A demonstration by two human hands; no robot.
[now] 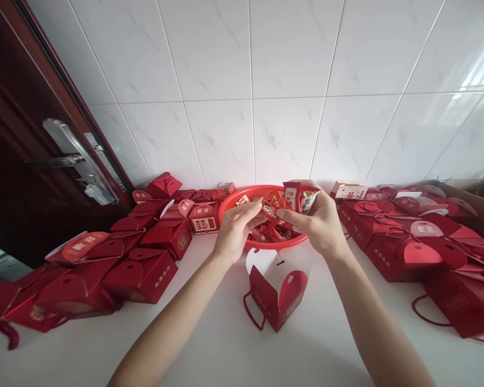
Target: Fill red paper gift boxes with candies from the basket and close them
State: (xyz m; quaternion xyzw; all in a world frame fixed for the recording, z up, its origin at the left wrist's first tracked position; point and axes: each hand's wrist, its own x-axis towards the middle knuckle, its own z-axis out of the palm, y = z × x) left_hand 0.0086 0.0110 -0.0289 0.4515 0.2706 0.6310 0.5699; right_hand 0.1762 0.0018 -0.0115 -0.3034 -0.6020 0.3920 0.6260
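Note:
My right hand (320, 220) is closed around several wrapped sweets, among them a red-and-white packet (292, 197) and an orange-red packet (275, 204) with a cartoon figure. Facing it, my left hand (236, 228) pinches at thumb and fingertips what looks like a small gold-wrapped candy, mostly hidden. Both hands are above a red plastic basket (262, 245) that holds many more wrapped sweets (268, 233). Nearer to me, below the hands, a red gift box (276, 293) stands with its top flaps up and a red cord handle hanging at its left.
Rows of closed red gift boxes (141, 274) line the left of the white table (221, 344). More red boxes (403, 252) crowd the right side, beside a cardboard carton (463, 201). Behind is a tiled wall (218, 134); a dark door (36, 140) is at left.

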